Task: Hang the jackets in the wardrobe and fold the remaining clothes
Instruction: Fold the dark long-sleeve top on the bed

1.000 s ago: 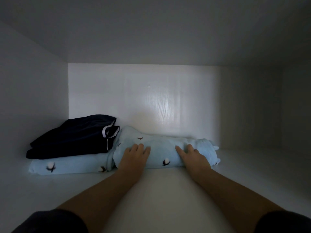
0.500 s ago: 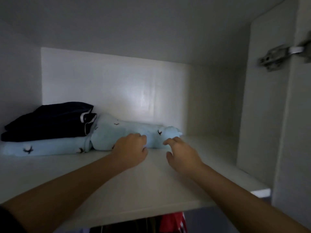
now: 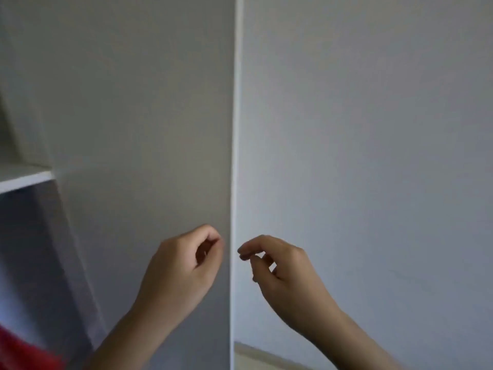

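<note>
The head view faces the inner side of the open white wardrobe door [image 3: 149, 116], whose thin edge [image 3: 236, 156] runs down the middle. My left hand [image 3: 184, 268] hangs in front of the door with fingers loosely curled and nothing in it. My right hand [image 3: 280, 271] is just right of the door's edge, fingers loosely bent, also holding nothing. A red garment [image 3: 18, 353] shows at the bottom left inside the wardrobe. The folded clothes on the shelf are out of view.
The front edge of a white shelf [image 3: 24, 180] juts in at the left, with the dark wardrobe interior [image 3: 29, 249] beneath it. A plain pale wall [image 3: 373, 156] fills the right half, and a strip of floor [image 3: 266, 361] shows at the bottom.
Both hands have come off the light blue folded garment and drawn back out of the shelf. The view has swung right, from the shelf to the open door and the wall.
</note>
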The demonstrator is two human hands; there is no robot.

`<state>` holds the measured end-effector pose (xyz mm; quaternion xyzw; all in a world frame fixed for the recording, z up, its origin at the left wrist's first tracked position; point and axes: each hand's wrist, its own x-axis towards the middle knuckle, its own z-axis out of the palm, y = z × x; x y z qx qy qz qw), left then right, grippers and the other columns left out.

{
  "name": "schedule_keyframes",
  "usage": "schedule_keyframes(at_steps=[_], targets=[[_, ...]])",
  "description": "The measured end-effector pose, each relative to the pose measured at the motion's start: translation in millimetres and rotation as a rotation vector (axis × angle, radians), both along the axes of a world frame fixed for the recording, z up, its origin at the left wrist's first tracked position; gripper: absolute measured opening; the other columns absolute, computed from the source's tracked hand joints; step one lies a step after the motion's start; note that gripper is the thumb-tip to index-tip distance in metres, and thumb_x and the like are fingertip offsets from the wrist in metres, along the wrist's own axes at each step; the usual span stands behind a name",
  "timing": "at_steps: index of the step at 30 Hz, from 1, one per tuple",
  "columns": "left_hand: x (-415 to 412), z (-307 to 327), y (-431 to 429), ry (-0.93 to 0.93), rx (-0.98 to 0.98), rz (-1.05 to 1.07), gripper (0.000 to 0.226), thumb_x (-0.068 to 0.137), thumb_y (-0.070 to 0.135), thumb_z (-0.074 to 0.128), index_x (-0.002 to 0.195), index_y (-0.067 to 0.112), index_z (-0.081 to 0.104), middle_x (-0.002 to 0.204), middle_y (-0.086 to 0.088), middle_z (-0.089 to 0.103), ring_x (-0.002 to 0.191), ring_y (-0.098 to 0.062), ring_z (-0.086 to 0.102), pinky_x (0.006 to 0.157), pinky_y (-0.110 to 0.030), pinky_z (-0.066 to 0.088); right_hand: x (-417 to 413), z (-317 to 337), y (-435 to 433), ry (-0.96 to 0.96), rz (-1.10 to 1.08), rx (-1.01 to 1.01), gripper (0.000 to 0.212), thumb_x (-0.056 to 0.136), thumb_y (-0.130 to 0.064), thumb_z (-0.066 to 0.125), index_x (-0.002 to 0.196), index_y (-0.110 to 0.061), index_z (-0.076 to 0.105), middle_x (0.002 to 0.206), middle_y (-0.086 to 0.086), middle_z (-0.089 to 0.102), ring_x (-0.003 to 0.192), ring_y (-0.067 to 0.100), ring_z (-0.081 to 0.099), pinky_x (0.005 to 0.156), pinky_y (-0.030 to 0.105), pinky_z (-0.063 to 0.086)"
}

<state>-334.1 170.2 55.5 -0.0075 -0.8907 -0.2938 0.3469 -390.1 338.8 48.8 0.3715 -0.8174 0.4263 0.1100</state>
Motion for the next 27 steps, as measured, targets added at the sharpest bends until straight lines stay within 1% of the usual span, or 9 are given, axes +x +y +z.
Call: schedule_keyframes(at_steps=[2,3,5,8,12,17,21,24,27], targets=[[-19.9,-19.2,75.3,-0.031,0.085,-0.198,0.02,0.085,0.038,0.048,0.074,0.026,0.059,0.059,0.005,0.059,0.044,-0.009,0.047,0.043,-0.021,0.037,5.5,-18.6,75.4,-0.075,-0.171,-0.017,0.027,0.091,-0.013,0.049,0.094,-0.036,0.064,0.096,-0.028,0.061,0.077,0.004,0.061,0.065,0.015,0.048],[-31.5,-29.8,125.5,-0.054,0.121,-0.304,0.021,0.088,0.038,0.05,0.073,0.028,0.06,0.06,0.008,0.06,0.049,-0.009,0.052,0.044,-0.018,0.039,11.1,-27.7,124.4,-0.113,-0.283,-0.022,0.027,0.091,-0.014,0.05,0.092,-0.037,0.063,0.094,-0.027,0.062,0.076,0.004,0.061,0.064,0.015,0.048],[-47.0,-45.4,200.0,-0.112,0.18,-0.448,0.019,0.089,0.033,0.053,0.071,0.029,0.06,0.063,0.012,0.062,0.059,-0.009,0.059,0.05,-0.021,0.047,17.8,-38.8,192.6,-0.178,-0.444,-0.043,0.029,0.091,-0.013,0.051,0.089,-0.04,0.063,0.089,-0.025,0.065,0.074,0.004,0.062,0.062,0.014,0.047],[-71.2,-68.9,321.0,-0.252,0.243,-0.666,0.021,0.09,0.022,0.056,0.07,0.026,0.06,0.061,0.01,0.063,0.056,-0.009,0.058,0.052,-0.02,0.045,30.2,-57.1,301.2,-0.228,-0.708,-0.093,0.028,0.09,-0.014,0.051,0.09,-0.04,0.063,0.088,-0.022,0.067,0.071,0.004,0.062,0.061,0.013,0.045],[-96.2,-96.8,455.3,-0.424,0.271,-0.918,0.021,0.09,0.02,0.057,0.07,0.024,0.062,0.062,0.006,0.064,0.053,-0.007,0.056,0.055,-0.022,0.046,41.6,-83.3,415.3,-0.27,-1.008,-0.158,0.028,0.088,-0.013,0.052,0.085,-0.038,0.063,0.085,-0.023,0.067,0.067,0.007,0.062,0.062,0.022,0.051],[-144.8,-122.4,592.5,-0.516,0.274,-1.11,0.022,0.091,0.02,0.057,0.07,0.024,0.062,0.062,0.008,0.065,0.054,-0.004,0.057,0.054,-0.012,0.043,18.5,-107.3,530.1,-0.313,-1.255,-0.212,0.029,0.089,-0.013,0.055,0.082,-0.04,0.063,0.079,-0.018,0.068,0.065,0.005,0.062,0.058,0.017,0.049],[-204.2,-135.9,688.6,-0.585,0.23,-1.245,0.023,0.094,0.02,0.055,0.072,0.024,0.062,0.063,0.009,0.064,0.056,-0.003,0.058,0.054,-0.013,0.044,-23.1,-117.2,611.0,-0.325,-1.39,-0.266,0.027,0.092,-0.015,0.053,0.087,-0.04,0.06,0.083,-0.014,0.067,0.067,0.005,0.062,0.057,0.017,0.049],[-246.1,-136.2,755.5,-0.623,0.185,-1.312,0.022,0.094,0.021,0.054,0.074,0.023,0.062,0.063,0.009,0.065,0.058,-0.005,0.059,0.059,-0.022,0.05,-53.2,-115.6,669.7,-0.343,-1.472,-0.326,0.027,0.093,-0.013,0.053,0.086,-0.038,0.062,0.081,-0.011,0.067,0.062,0.013,0.062,0.054,0.026,0.049],[-277.1,-137.4,819.8,-0.645,0.187,-1.364,0.021,0.094,0.021,0.055,0.074,0.024,0.062,0.063,0.008,0.064,0.057,-0.005,0.058,0.056,-0.018,0.048,-74.2,-114.8,725.6,-0.343,-1.565,-0.367,0.027,0.091,-0.014,0.053,0.085,-0.038,0.063,0.08,-0.004,0.069,0.063,0.023,0.062,0.06,0.04,0.052]])
